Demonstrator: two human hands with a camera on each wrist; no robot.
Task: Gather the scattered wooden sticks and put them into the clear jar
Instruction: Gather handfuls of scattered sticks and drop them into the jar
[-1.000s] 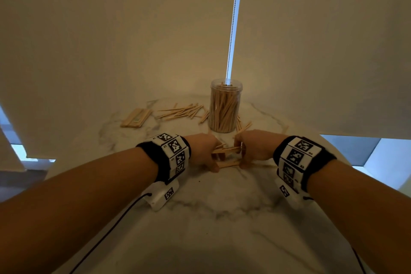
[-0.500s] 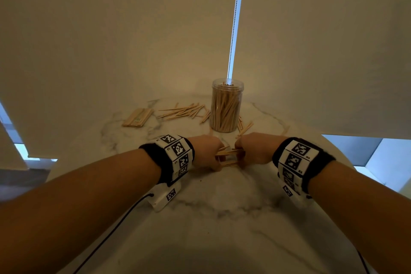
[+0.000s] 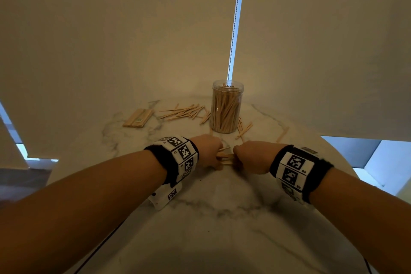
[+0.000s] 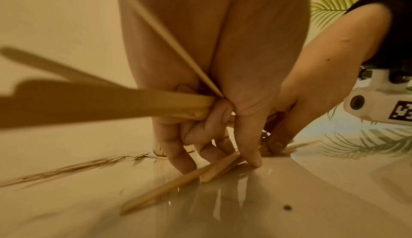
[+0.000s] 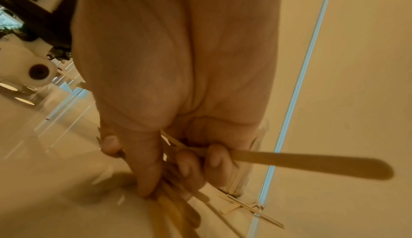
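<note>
A clear jar (image 3: 226,108), packed with upright wooden sticks, stands at the back of the marble table (image 3: 222,218). Just in front of it my two hands meet over a small bundle of sticks (image 3: 225,156). My left hand (image 3: 208,150) grips several sticks (image 4: 133,102) in curled fingers, its fingertips (image 4: 254,160) touching more sticks (image 4: 189,180) on the table. My right hand (image 3: 249,158) holds a flat stick (image 5: 301,162) in curled fingers, its thumb pressing other sticks (image 5: 174,197) against the table.
Loose sticks (image 3: 184,111) lie scattered left of the jar, and a few more sticks (image 3: 244,129) to its right. A neat stack of flat sticks (image 3: 138,118) lies at the far left. A bead chain (image 3: 235,20) hangs behind the jar. The table's round edge curves at the right.
Both hands have drawn closer together over the bundle of sticks and shifted slightly away from me toward the jar. The jar and scattered sticks have not moved.
</note>
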